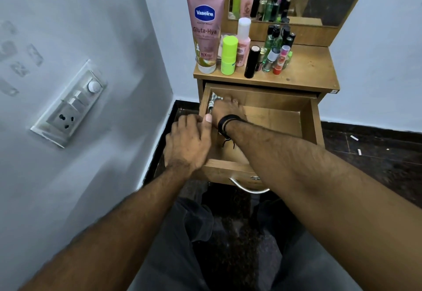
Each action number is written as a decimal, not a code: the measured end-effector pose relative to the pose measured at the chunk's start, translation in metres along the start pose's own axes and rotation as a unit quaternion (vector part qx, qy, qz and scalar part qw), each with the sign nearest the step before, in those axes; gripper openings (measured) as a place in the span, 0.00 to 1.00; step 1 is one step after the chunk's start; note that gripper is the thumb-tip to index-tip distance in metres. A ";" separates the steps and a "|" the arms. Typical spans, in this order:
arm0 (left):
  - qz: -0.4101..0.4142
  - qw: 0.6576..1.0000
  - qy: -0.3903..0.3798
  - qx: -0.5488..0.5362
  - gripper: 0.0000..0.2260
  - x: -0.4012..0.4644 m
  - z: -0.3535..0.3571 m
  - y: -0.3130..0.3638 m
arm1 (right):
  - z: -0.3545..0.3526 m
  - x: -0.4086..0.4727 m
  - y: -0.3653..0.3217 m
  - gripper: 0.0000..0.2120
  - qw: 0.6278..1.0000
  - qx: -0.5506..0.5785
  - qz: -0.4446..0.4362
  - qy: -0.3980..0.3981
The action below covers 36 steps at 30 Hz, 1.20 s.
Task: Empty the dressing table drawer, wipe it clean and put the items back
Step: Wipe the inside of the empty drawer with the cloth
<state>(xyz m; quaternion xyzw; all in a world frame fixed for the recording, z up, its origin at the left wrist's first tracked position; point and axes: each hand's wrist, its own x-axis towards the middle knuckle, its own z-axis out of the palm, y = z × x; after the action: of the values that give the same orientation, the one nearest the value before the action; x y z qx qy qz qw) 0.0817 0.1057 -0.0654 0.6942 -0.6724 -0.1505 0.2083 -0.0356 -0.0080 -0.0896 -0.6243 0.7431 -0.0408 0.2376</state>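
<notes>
The drawer (274, 117) stands emptied below the bottle-crowded surface (312, 67), right hand (225, 108) pressing a patterned cloth (213, 99) into its far-left corner, left hand (187, 141) clasping its left wall; restocking remains.

The drawer (306, 117) and tabletop (312, 69) are finished in matt wood-grain laminate, the handle (247, 189) in polished metal, the lotion tube (204, 30) in glossy plastic.
</notes>
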 end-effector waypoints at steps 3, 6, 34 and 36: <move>0.003 1.000 0.004 0.002 0.30 0.001 0.001 -0.001 | 0.004 0.008 -0.002 0.24 1.000 0.011 0.024 -0.004; 0.013 1.000 0.004 0.005 0.30 0.001 0.002 0.000 | 0.005 0.012 0.002 0.23 1.000 -0.011 0.003 -0.004; 0.005 0.998 -0.023 0.054 0.35 0.000 0.003 0.000 | -0.059 -0.036 0.144 0.25 0.959 -0.273 -0.065 -0.042; 0.005 0.998 -0.025 0.056 0.36 0.000 0.002 0.001 | -0.054 -0.048 0.136 0.23 0.953 -0.288 -0.090 -0.040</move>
<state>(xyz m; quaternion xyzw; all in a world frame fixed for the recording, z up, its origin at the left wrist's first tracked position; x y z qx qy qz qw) 0.0799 0.1050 -0.0669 0.6972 -0.6885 -0.1288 0.1527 -0.1754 0.0544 -0.0758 -0.7317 0.6539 0.1782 0.0725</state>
